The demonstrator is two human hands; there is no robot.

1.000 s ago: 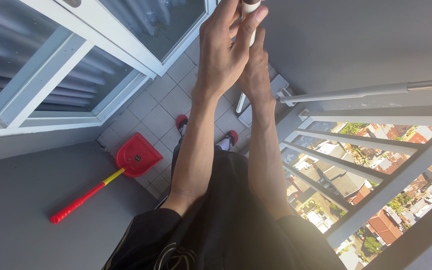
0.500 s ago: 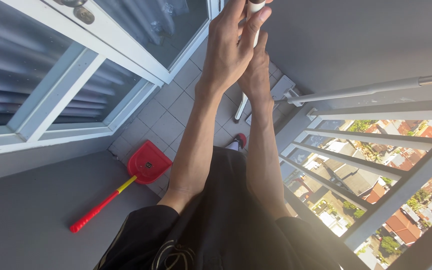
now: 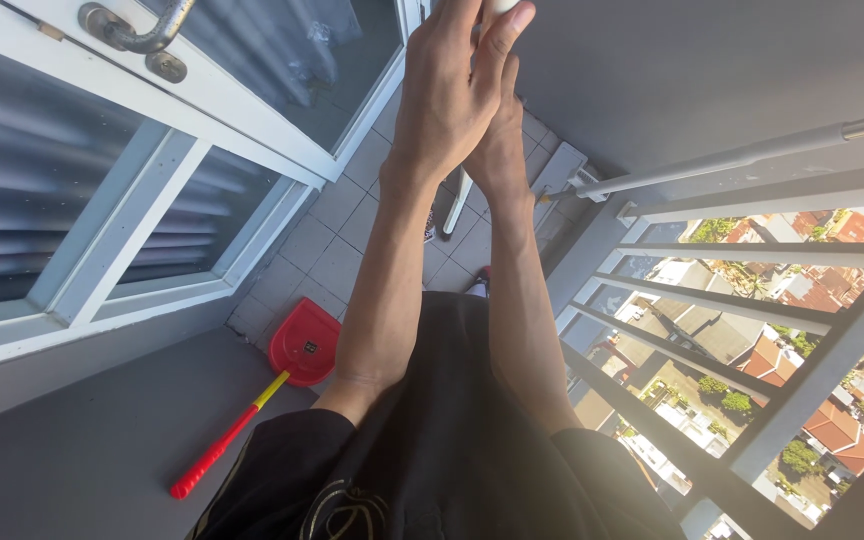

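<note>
Both hands, left hand (image 3: 447, 95) over right hand (image 3: 497, 140), clamp the white pole (image 3: 457, 200); best kept steady, toward twelve o'clock.

Both arms stretch forward and the left hand (image 3: 447, 85) and right hand (image 3: 499, 140) close together around a white pole (image 3: 458, 200), the left stacked above the right. Below lie the grey floor tiles (image 3: 337, 235) of a balcony. A red dustpan (image 3: 304, 342) with a red and yellow handle leans near the window frame (image 3: 117, 225). Grey railing bars (image 3: 752, 310) stand to the right.
</note>
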